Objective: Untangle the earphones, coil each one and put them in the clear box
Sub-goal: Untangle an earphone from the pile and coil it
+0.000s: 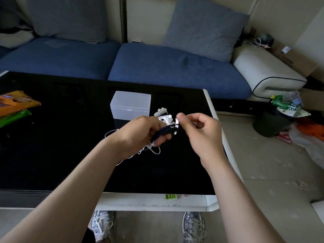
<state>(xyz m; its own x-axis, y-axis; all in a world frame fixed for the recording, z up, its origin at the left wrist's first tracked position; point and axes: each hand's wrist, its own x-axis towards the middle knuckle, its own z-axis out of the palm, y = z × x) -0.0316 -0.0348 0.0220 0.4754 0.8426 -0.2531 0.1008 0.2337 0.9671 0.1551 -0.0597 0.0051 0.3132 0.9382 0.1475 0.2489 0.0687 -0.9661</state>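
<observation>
Before the blue sofa, the black glass table carries the clear box, lid shut, just behind the hands. The left hand curls round the earphone tangle, held above the table, and white cable loops trail beneath it. The right hand pinches a small white piece at the tangle's right edge between thumb and forefinger. Best done, I judge, by keeping the bundle loose and feeding that one end back through its loops, since tugging would tighten the knots.
</observation>
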